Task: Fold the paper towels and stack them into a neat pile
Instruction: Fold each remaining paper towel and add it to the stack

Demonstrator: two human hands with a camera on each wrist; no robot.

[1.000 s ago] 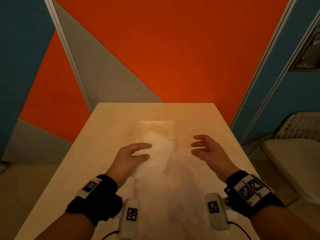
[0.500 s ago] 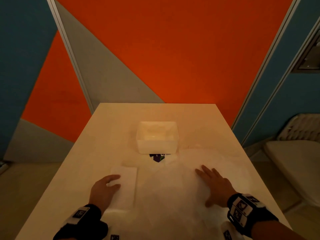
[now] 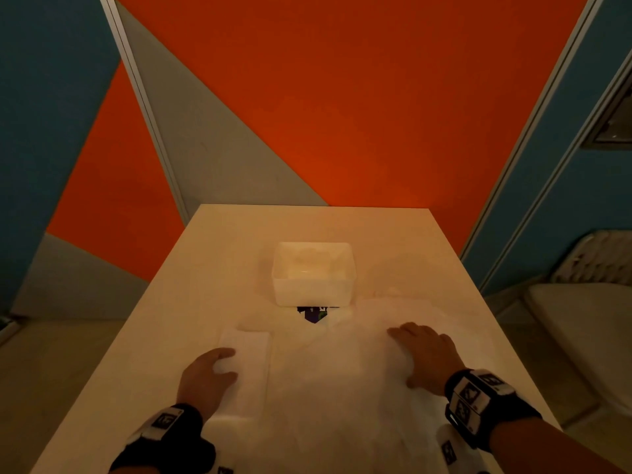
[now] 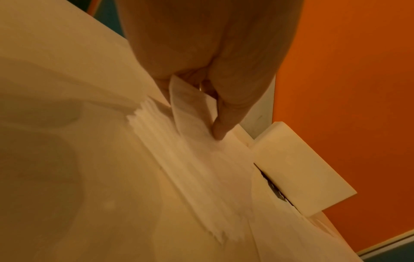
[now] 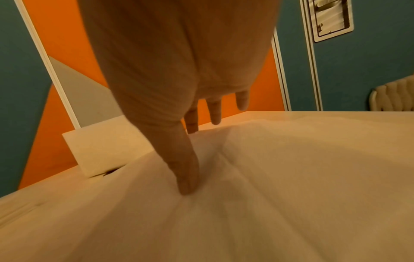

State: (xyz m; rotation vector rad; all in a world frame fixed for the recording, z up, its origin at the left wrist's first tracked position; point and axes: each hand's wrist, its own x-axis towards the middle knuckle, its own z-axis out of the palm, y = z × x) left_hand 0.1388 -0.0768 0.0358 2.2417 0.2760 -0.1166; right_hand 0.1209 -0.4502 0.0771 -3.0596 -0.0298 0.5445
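A folded white paper towel (image 3: 248, 357) lies on the table's near left. My left hand (image 3: 213, 369) rests on its near end, and in the left wrist view the thumb and fingers pinch a raised edge of this folded towel (image 4: 190, 99). To its right a large unfolded paper towel (image 3: 342, 388) is spread over the table. My right hand (image 3: 424, 354) lies flat on that sheet with straight fingers. In the right wrist view the right hand's (image 5: 170, 124) thumb presses into the rumpled sheet (image 5: 291, 177).
A white rectangular box (image 3: 313, 289) stands mid-table beyond the towels, with a small dark purple item (image 3: 312, 314) poking out under its front edge. The pale table (image 3: 239, 241) ends at an orange and grey wall. A white chair (image 3: 581, 330) stands at the right.
One second ago my left hand held the folded towel up near the box and my right hand hovered. Both came down and nearer: the towel lies at the left, the right hand is flat on the sheet.
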